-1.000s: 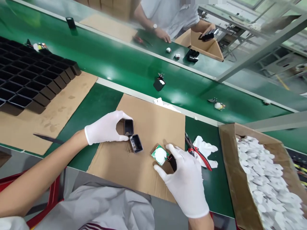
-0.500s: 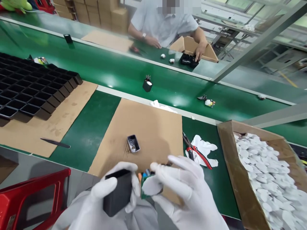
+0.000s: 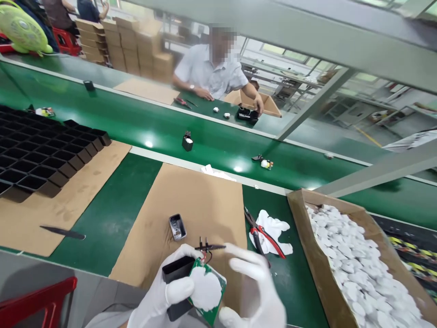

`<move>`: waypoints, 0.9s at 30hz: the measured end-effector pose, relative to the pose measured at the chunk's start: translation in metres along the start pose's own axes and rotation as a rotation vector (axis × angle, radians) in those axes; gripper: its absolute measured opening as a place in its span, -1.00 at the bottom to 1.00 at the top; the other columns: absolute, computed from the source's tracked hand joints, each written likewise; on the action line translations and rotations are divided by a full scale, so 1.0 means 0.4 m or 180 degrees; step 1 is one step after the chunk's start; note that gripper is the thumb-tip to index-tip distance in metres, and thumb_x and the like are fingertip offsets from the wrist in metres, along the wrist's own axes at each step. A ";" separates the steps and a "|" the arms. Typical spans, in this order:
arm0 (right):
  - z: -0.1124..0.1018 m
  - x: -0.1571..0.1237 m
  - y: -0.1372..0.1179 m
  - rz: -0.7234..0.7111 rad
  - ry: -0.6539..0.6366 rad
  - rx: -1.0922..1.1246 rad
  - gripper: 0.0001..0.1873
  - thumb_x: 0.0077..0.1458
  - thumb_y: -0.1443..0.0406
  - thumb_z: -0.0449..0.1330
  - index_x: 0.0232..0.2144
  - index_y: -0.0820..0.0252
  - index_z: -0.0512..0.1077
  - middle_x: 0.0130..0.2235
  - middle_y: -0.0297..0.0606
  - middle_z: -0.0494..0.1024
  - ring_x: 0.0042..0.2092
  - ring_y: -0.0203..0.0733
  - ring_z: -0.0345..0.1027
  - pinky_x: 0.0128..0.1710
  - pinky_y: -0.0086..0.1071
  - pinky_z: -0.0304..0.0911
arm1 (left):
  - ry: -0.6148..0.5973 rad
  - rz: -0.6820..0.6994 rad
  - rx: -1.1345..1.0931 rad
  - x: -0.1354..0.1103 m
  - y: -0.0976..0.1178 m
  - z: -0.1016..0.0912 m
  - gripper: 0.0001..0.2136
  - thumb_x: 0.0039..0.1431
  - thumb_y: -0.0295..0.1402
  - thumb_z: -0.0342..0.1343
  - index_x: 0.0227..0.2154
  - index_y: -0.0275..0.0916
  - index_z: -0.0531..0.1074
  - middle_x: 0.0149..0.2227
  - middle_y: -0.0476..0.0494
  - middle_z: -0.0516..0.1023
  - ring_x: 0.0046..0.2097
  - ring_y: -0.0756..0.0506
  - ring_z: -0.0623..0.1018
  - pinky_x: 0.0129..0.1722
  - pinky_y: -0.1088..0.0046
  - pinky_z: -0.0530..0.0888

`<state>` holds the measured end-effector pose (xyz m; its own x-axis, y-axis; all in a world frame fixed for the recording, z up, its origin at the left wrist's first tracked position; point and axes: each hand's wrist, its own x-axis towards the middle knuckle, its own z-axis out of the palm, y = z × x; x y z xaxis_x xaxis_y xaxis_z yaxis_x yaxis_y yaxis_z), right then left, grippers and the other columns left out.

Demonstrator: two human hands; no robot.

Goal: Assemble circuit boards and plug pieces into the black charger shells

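Observation:
My left hand (image 3: 160,284), in a white glove, is closed around a black plastic case (image 3: 179,310). Its thumb presses on a green circuit board (image 3: 219,296) that lies tilted against the case. A white pad (image 3: 206,289) covers much of the board's face. Thin wires run from the board to a black plug piece with metal pins (image 3: 208,247). My right hand (image 3: 254,284), also gloved, is just right of the board with fingers apart and slightly blurred. Its index fingertip is at the plug piece's end, and its thumb is by the board's lower edge; contact is unclear.
A small metal-rimmed cup (image 3: 178,227) stands on the cardboard sheet (image 3: 201,196). Red-handled pliers (image 3: 262,234) lie by a white glove (image 3: 273,228). Right is a carton (image 3: 307,246) of white pads; left, black cases (image 3: 44,155) and a blade (image 3: 63,232). A co-worker (image 3: 211,68) sits opposite.
The board has turned its white pad upward and now rests under my left thumb against the case. My right hand's fingers have spread away from the board. The view has tilted upward.

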<state>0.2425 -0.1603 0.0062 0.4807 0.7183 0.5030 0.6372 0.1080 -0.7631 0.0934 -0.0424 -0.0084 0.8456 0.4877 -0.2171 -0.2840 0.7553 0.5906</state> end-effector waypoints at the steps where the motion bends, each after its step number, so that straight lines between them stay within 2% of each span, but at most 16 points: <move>1: 0.020 -0.019 0.008 0.0313 -0.0179 0.0493 -0.35 0.27 -0.28 0.23 0.12 0.02 0.52 0.11 0.02 0.65 0.12 0.21 0.63 0.02 0.01 0.62 | -0.0066 0.0063 0.0121 0.007 0.004 0.006 -0.57 0.03 -0.02 0.52 -0.15 -0.14 0.60 -0.28 -0.10 0.55 -0.19 -0.20 0.57 -0.05 0.18 0.53; 3: 0.052 -0.044 0.017 0.0950 -0.0471 0.1242 -0.19 0.28 -0.37 0.09 0.22 0.04 0.50 0.14 0.08 0.64 0.18 0.29 0.60 0.11 0.10 0.59 | -0.0080 0.0229 0.0347 0.015 0.015 0.022 -0.61 0.04 -0.03 0.52 -0.19 -0.14 0.61 -0.24 -0.14 0.57 -0.08 -0.27 0.59 0.05 0.12 0.53; 5: 0.072 -0.046 0.014 0.1398 -0.0546 0.1666 -0.09 0.21 -0.39 0.12 0.31 0.06 0.44 0.18 0.10 0.62 0.26 0.35 0.54 0.23 0.17 0.50 | -0.0039 0.0332 0.0493 0.018 0.026 0.036 -0.64 0.08 -0.01 0.48 -0.21 -0.14 0.61 -0.21 -0.17 0.59 -0.02 -0.31 0.60 0.11 0.07 0.52; 9: 0.084 0.008 -0.009 0.1572 -0.0928 0.2192 0.05 -0.08 -0.39 0.37 0.30 0.05 0.48 0.17 0.07 0.64 0.21 0.38 0.57 0.19 0.13 0.52 | -0.0034 0.0342 0.0894 0.025 0.042 0.035 -0.60 0.08 0.03 0.46 -0.21 -0.15 0.60 -0.17 -0.21 0.62 0.00 -0.36 0.61 0.13 -0.01 0.54; 12: 0.092 0.046 -0.023 0.1683 -0.0885 0.2393 0.10 -0.13 -0.42 0.39 0.30 0.05 0.51 0.16 0.05 0.64 0.15 0.36 0.59 0.12 0.10 0.56 | 0.0113 0.0411 0.1293 0.030 0.044 0.015 -0.59 0.10 0.01 0.44 -0.15 -0.17 0.58 -0.12 -0.22 0.65 0.01 -0.36 0.63 0.15 0.00 0.55; 16: 0.102 0.058 -0.044 0.1859 -0.0788 0.2144 0.07 -0.13 -0.40 0.43 0.29 0.02 0.52 0.23 0.02 0.59 0.18 0.37 0.56 0.16 0.14 0.54 | 0.0530 0.0611 0.1273 0.009 0.040 0.018 -0.45 0.14 -0.07 0.44 0.13 -0.12 0.48 -0.04 -0.23 0.66 0.05 -0.34 0.65 0.15 0.05 0.58; 18: 0.113 0.051 -0.062 0.1814 -0.0690 0.2020 -0.04 -0.14 -0.37 0.47 0.19 -0.04 0.59 0.22 0.01 0.59 0.19 0.38 0.56 0.14 0.16 0.56 | 0.0650 0.0736 0.1155 -0.009 0.040 0.032 -0.43 0.15 -0.12 0.45 0.17 -0.08 0.43 0.01 -0.23 0.66 0.08 -0.34 0.65 0.18 0.05 0.58; 20: 0.134 0.035 -0.082 0.1719 -0.0514 0.2004 -0.17 -0.10 -0.32 0.49 0.11 -0.08 0.62 0.15 -0.01 0.62 0.15 0.34 0.58 0.06 0.13 0.61 | 0.0613 0.0770 0.1038 -0.028 0.036 0.038 -0.43 0.16 -0.13 0.46 0.18 -0.06 0.41 0.09 -0.24 0.64 0.10 -0.32 0.65 0.22 0.04 0.56; 22: 0.161 0.012 -0.097 0.1624 -0.0197 0.1919 -0.22 -0.05 -0.31 0.47 0.10 -0.08 0.60 0.09 -0.03 0.63 0.03 0.24 0.63 -0.07 0.03 0.64 | 0.0542 0.0712 0.0944 -0.045 0.026 0.028 -0.41 0.18 -0.10 0.45 0.21 -0.06 0.40 0.12 -0.24 0.62 0.08 -0.32 0.65 0.23 0.02 0.55; 25: 0.183 -0.019 -0.099 0.1556 0.0194 0.1418 -0.27 0.10 -0.31 0.38 0.11 -0.04 0.57 0.04 -0.07 0.60 -0.09 0.09 0.62 -0.16 -0.11 0.62 | 0.0509 0.0577 0.0968 -0.059 0.007 -0.010 -0.39 0.25 -0.06 0.40 0.28 -0.06 0.35 -0.06 -0.18 0.67 -0.02 -0.30 0.68 0.17 0.00 0.57; 27: 0.172 -0.025 -0.086 0.1388 -0.0002 0.1099 -0.36 0.19 -0.28 0.34 0.08 -0.02 0.58 0.02 -0.08 0.59 -0.06 0.07 0.61 -0.11 -0.13 0.62 | 0.0508 0.0494 0.1090 -0.058 0.000 -0.033 -0.37 0.28 -0.07 0.38 0.31 -0.06 0.31 -0.15 -0.15 0.68 -0.12 -0.28 0.69 0.12 0.00 0.60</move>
<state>0.1744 -0.1240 -0.0004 0.6553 0.7472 0.1105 0.1447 0.0195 -0.9893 0.0679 -0.0480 -0.0136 0.7161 0.6666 -0.2070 -0.2130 0.4911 0.8446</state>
